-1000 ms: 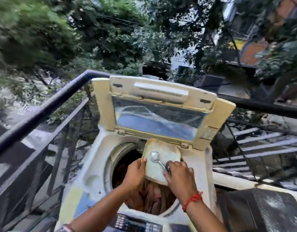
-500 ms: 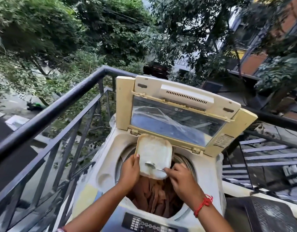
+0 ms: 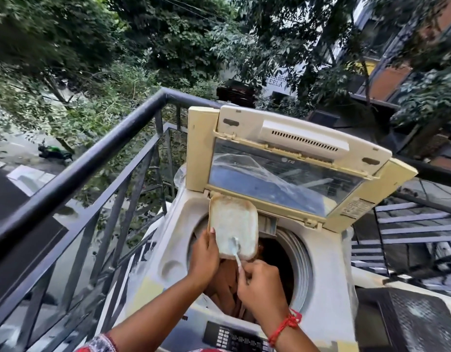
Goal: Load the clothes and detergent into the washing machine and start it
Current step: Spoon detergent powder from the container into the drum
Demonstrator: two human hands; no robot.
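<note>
A cream top-load washing machine [image 3: 328, 283] stands with its lid [image 3: 282, 158] raised upright. Brown clothes [image 3: 227, 288] fill the drum. My left hand [image 3: 204, 257] grips the left edge of a worn white detergent box [image 3: 232, 224], tilted over the drum opening with whitish powder inside. My right hand [image 3: 260, 288] pinches the handle of a metal spoon [image 3: 236, 248] whose bowl lies in the powder at the box's lower end. The control panel [image 3: 234, 339] shows at the bottom edge.
A black metal railing [image 3: 92, 158] runs along the left and behind the machine, with a drop to a street below. A dark mesh-topped object [image 3: 417, 323] sits at the lower right. Metal bars [image 3: 409, 219] lie to the right.
The box has been tilted further toward the drum and shifted left. The spoon has slid from the box's upper part down to its lower end. My view has swung to the left.
</note>
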